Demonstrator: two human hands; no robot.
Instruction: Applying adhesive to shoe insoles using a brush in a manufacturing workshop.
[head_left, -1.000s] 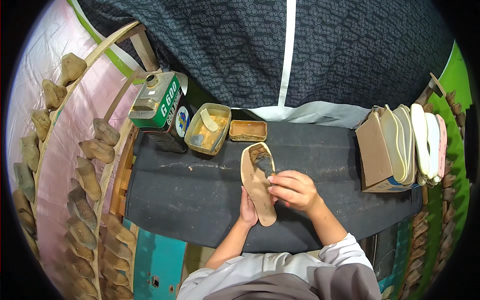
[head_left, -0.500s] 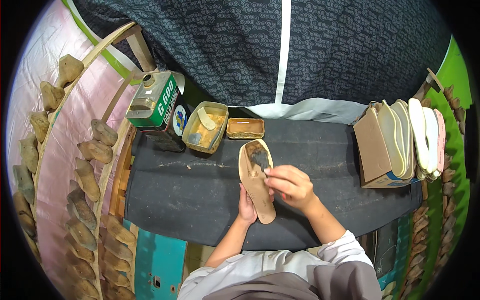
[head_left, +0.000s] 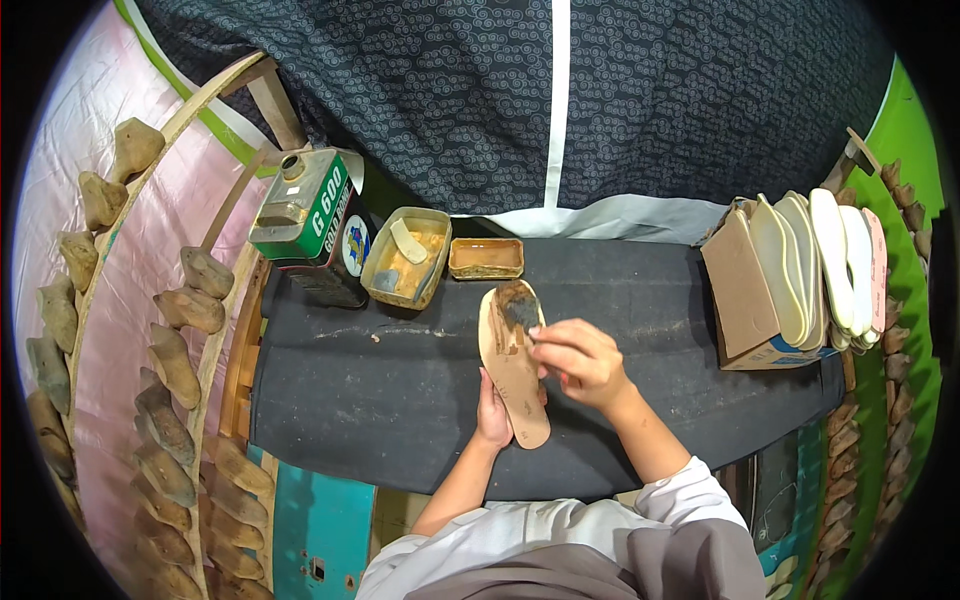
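My left hand (head_left: 492,412) is closed around the edge of a tan insole (head_left: 522,402), holding it up over the table. The insole points away from me and has a pale rim at its far end. Pinched between my right thumb and fingers is a brush, whose dark bristles (head_left: 519,313) press on the insole's far end; its handle is mostly hidden by my right hand (head_left: 583,364). Wet brown glue-like liquid coats the insole around the bristles, with streaks running toward the middle. Just beyond the insole sits a small tray (head_left: 487,272) of amber-brown liquid.
A stained tub (head_left: 380,290) holding scraps stands left of the tray, beside a green metal can (head_left: 335,212). At the right, a cardboard box (head_left: 742,290) holds several pale soles (head_left: 790,270). Racks of wooden shoe lasts (head_left: 175,362) flank the black-covered table (head_left: 380,400).
The brush has shifted slightly on the insole's far end, and more of the surface there is wet and brown, with streaks toward the middle. Both hands keep their holds.
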